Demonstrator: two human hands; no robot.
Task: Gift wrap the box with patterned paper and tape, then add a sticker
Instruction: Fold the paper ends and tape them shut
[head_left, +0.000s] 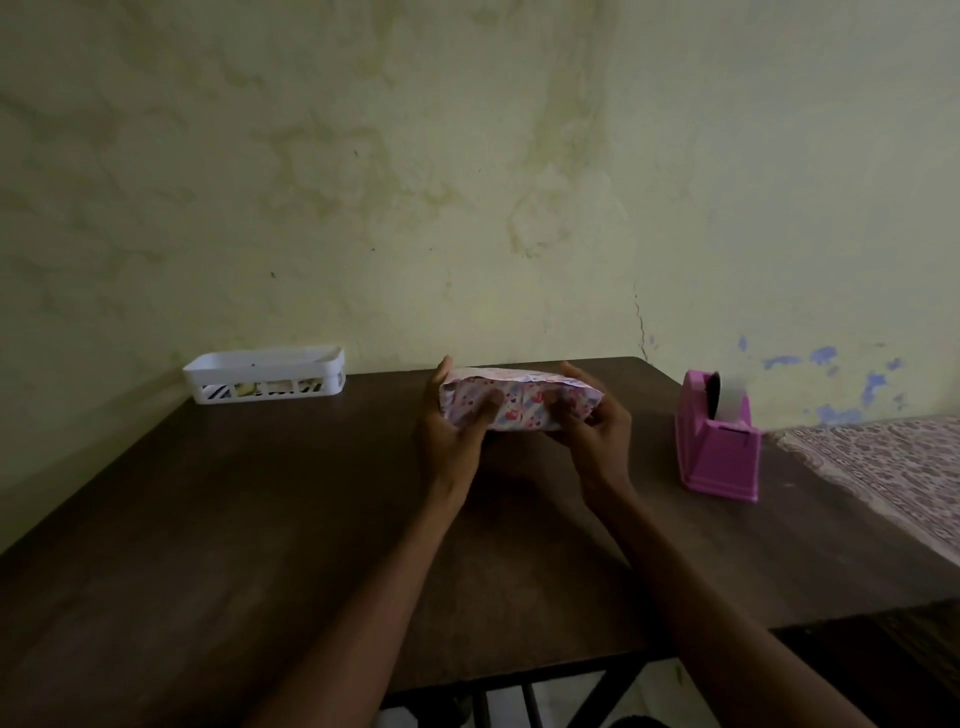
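Just the head view here. Both hands are clamped on the box (519, 402). The left hand (451, 415) wraps one end and the right hand (595, 428) wraps the other, with thumbs pressed on the near face and fingers curled round the back. The box sits right between the two palms. I can't tell if its bottom edge touches the table (260, 519) or hangs just above it.

The patterned paper (511, 374) already covers every side I can see, but the edge along the top, by the fingertips, looks crinkled and a bit loose. My guess is the step in hand is firming up the folds before tape goes on.

To do this bit well:
- Run the thumbs outward along the face so the slack moves toward the ends, not into the middle.
- Set the box flat on the table under the hands so one palm can pin the flap.
- Free the right hand only. The tape dispenser (719, 447) stands off to the outside of it, an easy reach, while the left holds everything down.

The white basket (262, 366) sits well out past the left hand. Something shows through its slots, maybe stickers, but it's too small to tell.
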